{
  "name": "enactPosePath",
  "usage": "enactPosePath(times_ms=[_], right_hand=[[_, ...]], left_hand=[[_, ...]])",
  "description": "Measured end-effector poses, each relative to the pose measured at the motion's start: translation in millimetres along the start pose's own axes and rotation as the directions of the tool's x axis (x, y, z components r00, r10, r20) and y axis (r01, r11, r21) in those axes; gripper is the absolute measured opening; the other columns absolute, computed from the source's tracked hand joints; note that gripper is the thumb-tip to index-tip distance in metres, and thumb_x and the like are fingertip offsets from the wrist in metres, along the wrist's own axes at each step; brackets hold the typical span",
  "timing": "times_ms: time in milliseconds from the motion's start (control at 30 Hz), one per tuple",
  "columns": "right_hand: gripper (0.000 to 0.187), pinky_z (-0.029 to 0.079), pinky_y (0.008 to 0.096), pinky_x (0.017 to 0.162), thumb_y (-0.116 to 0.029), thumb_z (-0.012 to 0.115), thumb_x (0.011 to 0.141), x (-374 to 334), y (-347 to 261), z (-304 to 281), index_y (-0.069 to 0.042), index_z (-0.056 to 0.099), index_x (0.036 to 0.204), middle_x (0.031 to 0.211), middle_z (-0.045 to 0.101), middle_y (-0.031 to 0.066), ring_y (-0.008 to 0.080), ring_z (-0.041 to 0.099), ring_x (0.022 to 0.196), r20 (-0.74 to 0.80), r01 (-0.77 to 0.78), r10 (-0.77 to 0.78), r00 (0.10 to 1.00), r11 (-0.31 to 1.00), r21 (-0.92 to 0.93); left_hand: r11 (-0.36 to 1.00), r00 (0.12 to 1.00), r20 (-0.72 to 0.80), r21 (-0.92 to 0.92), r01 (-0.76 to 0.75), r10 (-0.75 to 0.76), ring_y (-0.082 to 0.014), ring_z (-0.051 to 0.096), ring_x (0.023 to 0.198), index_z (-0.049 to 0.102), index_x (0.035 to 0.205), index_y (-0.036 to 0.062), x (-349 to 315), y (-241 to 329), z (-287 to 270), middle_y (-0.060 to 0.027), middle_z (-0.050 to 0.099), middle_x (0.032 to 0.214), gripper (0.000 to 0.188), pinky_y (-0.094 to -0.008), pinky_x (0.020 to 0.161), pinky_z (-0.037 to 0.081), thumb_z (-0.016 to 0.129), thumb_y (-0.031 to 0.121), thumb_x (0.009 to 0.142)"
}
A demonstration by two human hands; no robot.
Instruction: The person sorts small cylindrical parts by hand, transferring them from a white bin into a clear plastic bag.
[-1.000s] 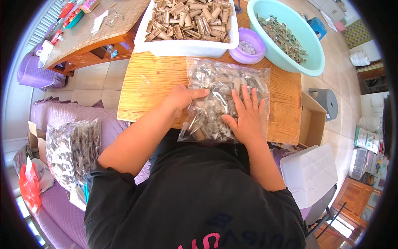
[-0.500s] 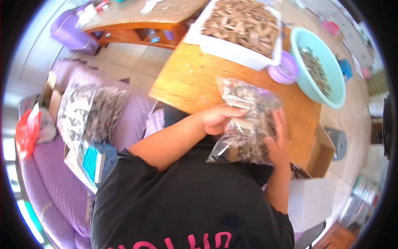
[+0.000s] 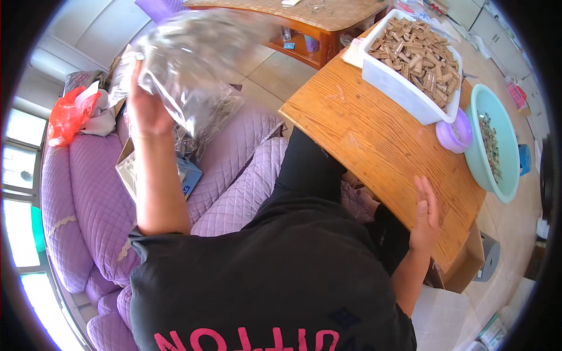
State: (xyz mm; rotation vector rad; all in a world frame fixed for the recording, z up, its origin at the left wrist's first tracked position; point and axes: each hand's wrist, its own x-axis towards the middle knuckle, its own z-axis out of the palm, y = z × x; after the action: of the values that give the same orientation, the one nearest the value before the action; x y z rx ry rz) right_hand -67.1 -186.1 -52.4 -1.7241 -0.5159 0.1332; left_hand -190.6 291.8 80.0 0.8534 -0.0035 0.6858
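A clear plastic bag point(image 3: 196, 55) packed with small grey-brown pieces hangs over the sofa on my left, smeared by motion. My left hand point(image 3: 151, 108) grips its near side; the bag partly hides the fingers. Below it, another clear bag point(image 3: 218, 120) of similar pieces lies in an open cardboard box on the sofa. Above the wooden table's point(image 3: 357, 123) right front part, my right hand point(image 3: 426, 213) is open, fingers stretched out and holding nothing.
A white plastic bin point(image 3: 393, 89) full of brown pieces stands on the table. Beside it are a purple bowl point(image 3: 449, 138) and a mint-green basin point(image 3: 508, 128) with small parts. A red plastic bag point(image 3: 71, 117) rests on the purple sofa point(image 3: 96, 202). Another wooden table point(image 3: 246, 4) stands beyond.
My left hand has carried the bag from above the table to the left, over the sofa. My right hand has let go of it and opened. The view has shifted left.
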Motion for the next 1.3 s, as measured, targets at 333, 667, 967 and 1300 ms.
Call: enactPosePath(times_ms=[333,667,967,1300], right_hand=[[0.045,0.029,0.0361,0.102,-0.026,0.045,0.094,-3,2,18,0.004,0.042,0.127,0.117,0.055,0.0203,0.0233,0.048,0.114,0.122,-0.141,0.113,0.986,0.956,0.259],[0.039,0.036,0.0281,0.093,-0.022,0.049,0.093,-5,26,27,0.001,0.047,0.124,0.113,0.058,0.0125,0.0151,0.051,0.105,0.171,-0.354,0.318,0.933,0.900,0.257],[0.039,0.038,0.0266,0.090,-0.022,0.052,0.092,-15,31,31,0.001,0.048,0.123,0.111,0.059,0.0121,0.0151,0.052,0.104,0.243,-0.396,0.332,0.911,0.867,0.301],[0.035,0.043,0.0263,0.086,-0.012,0.057,0.088,-18,34,39,0.003,0.050,0.119,0.107,0.060,0.0109,0.0140,0.055,0.098,0.267,-0.470,0.405,0.875,0.844,0.258]], left_hand=[[0.875,0.584,-0.679,0.189,-0.446,0.445,-0.0349,0.046,0.111,0.040,0.121,-0.0037,26,14,-190,-0.0162,0.044,0.124,0.040,-0.0507,0.093,0.046,0.046,0.019,0.088],[0.985,0.720,-0.679,0.031,-0.169,0.144,-0.0384,0.050,0.112,0.038,0.116,-0.0159,4,44,-221,-0.0302,0.048,0.119,0.032,-0.0419,0.092,0.050,0.030,0.005,0.092],[0.986,0.800,-0.590,0.041,0.164,-0.109,-0.0377,0.046,0.117,0.034,0.125,-0.0114,-18,61,-218,-0.0258,0.044,0.126,0.035,-0.0406,0.098,0.046,0.030,0.002,0.093],[0.865,0.862,-0.234,0.128,0.485,-0.449,-0.0279,0.056,0.107,0.056,0.103,-0.0039,-32,-11,-132,-0.0231,0.051,0.122,0.051,-0.0313,0.085,0.051,0.043,0.044,0.092]])
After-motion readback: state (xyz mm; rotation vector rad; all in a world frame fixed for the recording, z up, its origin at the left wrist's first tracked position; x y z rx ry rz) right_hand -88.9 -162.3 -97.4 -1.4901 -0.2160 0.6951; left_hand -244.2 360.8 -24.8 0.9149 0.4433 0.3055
